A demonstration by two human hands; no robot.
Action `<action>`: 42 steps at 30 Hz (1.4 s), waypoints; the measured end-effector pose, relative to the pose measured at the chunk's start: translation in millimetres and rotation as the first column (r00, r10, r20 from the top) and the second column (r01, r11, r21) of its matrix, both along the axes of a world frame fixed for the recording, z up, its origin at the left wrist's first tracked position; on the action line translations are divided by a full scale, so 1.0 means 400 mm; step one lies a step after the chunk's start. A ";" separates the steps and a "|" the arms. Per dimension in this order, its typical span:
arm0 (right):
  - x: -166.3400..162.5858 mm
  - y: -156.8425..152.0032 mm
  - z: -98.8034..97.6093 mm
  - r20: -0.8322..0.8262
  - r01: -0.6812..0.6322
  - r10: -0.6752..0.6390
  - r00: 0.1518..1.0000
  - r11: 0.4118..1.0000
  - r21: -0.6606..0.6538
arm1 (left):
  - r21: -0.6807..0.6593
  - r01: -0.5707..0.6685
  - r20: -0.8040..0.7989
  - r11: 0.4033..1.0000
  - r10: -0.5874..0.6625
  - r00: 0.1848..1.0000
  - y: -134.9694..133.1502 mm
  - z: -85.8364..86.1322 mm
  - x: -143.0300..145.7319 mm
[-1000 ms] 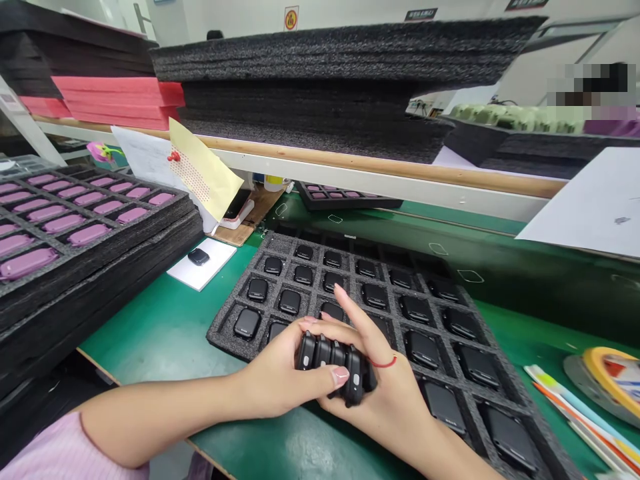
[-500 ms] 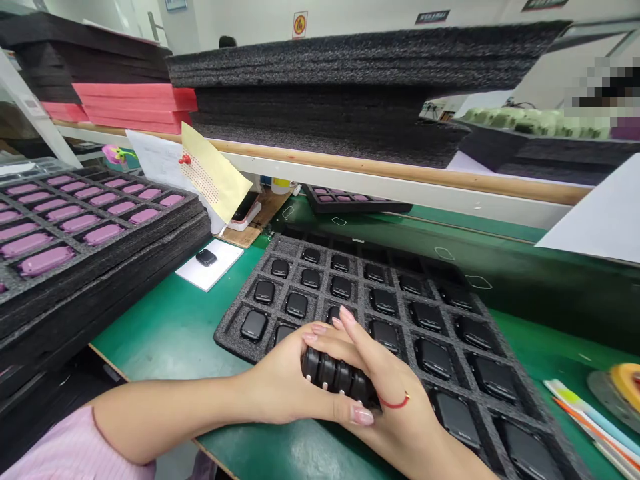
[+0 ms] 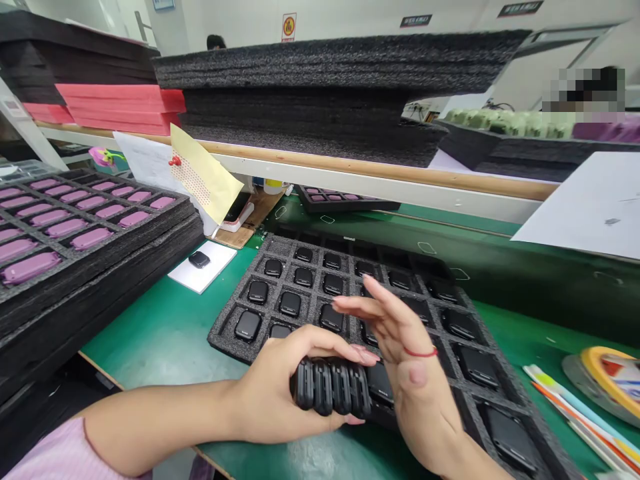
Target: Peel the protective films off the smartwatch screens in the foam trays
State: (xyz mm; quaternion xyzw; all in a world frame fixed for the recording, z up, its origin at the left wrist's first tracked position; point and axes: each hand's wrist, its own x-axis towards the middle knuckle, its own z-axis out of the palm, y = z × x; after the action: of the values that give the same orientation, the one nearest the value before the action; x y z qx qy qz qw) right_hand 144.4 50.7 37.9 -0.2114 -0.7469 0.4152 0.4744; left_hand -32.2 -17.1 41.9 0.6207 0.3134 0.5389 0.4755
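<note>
My left hand [image 3: 280,377] grips a row of several black smartwatch cases [image 3: 330,387], pressed side by side with their edges facing me. To its right, my right hand [image 3: 407,347] is raised with its fingers stretched out, apart from the row and holding nothing. Beneath both hands lies a black foam tray [image 3: 227,337] whose compartments hold many more watch cases, such as one at its near left corner [image 3: 248,326]. The hands hide part of the tray's middle.
Stacked foam trays with purple pieces [image 3: 33,267] stand at left. A single watch case [image 3: 199,259] rests on a white pad [image 3: 193,280]. A shelf [image 3: 380,180] bearing foam stacks crosses behind. Tape rolls [image 3: 607,380] and pens [image 3: 575,413] lie at right. A person is partly visible at the back right.
My right hand has come off the row of watch cases and lifted to the right, its fingers spreading. The row stays in my left hand, turned so other edges show. The view has shifted slightly right.
</note>
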 end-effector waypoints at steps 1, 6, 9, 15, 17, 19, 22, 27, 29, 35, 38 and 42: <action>-0.003 0.002 -0.006 0.017 -0.021 0.021 1.000 1.000 -0.023 | 0.028 0.000 -0.015 1.000 0.001 1.000 0.000 -0.001 -0.001; -0.013 0.003 -0.017 0.092 -0.105 0.118 0.989 0.986 -0.130 | 0.115 -0.030 -0.142 0.993 0.046 0.989 0.001 -0.002 -0.007; -0.012 -0.002 -0.012 0.108 -0.150 0.180 0.978 0.959 -0.240 | 0.154 -0.025 -0.186 0.988 0.054 0.981 0.003 -0.008 -0.009; -0.011 0.001 -0.002 0.029 -0.305 0.361 0.932 0.828 -0.471 | 0.250 -0.003 -0.156 0.968 0.044 0.987 0.014 -0.021 -0.008; -0.012 0.003 -0.002 0.041 -0.302 0.374 0.927 0.804 -0.513 | 0.260 -0.010 -0.157 0.965 0.053 0.986 0.016 -0.024 -0.007; -0.012 0.002 -0.004 0.040 -0.295 0.378 0.925 0.780 -0.552 | 0.266 -0.030 -0.169 0.964 0.077 0.983 0.016 -0.026 -0.008; -0.013 -0.003 -0.009 0.006 -0.291 0.373 0.928 0.732 -0.616 | 0.278 -0.060 -0.205 0.959 0.120 0.971 0.012 -0.027 -0.007; -0.034 -0.023 -0.003 -0.028 -0.281 0.313 0.949 0.806 -0.521 | 0.309 -0.011 -0.255 0.951 0.094 0.962 0.014 -0.017 -0.012; -0.042 -0.033 0.002 0.021 -0.198 0.222 0.975 0.904 -0.379 | 0.390 0.020 -0.279 0.921 0.098 0.955 0.020 -0.016 -0.018; -0.036 -0.051 0.004 0.122 0.053 -0.061 0.991 0.997 0.062 | 0.451 -0.024 -0.306 0.892 0.180 0.935 0.026 -0.032 -0.022; -0.026 -0.044 0.004 0.138 0.074 -0.099 0.986 0.982 0.174 | 0.180 -0.022 -0.166 0.983 0.053 0.985 0.018 -0.025 -0.011; -0.026 -0.032 -0.004 0.260 -0.013 -0.089 0.961 0.931 0.364 | -0.445 0.214 0.271 0.870 -0.097 0.958 0.018 -0.006 0.003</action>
State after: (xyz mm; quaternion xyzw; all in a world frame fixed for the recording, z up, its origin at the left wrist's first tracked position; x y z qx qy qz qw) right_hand 133.9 38.0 36.5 -0.1899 -0.8644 0.2280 0.4059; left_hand -31.0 -9.7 39.3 0.4405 0.3234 0.4777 0.6878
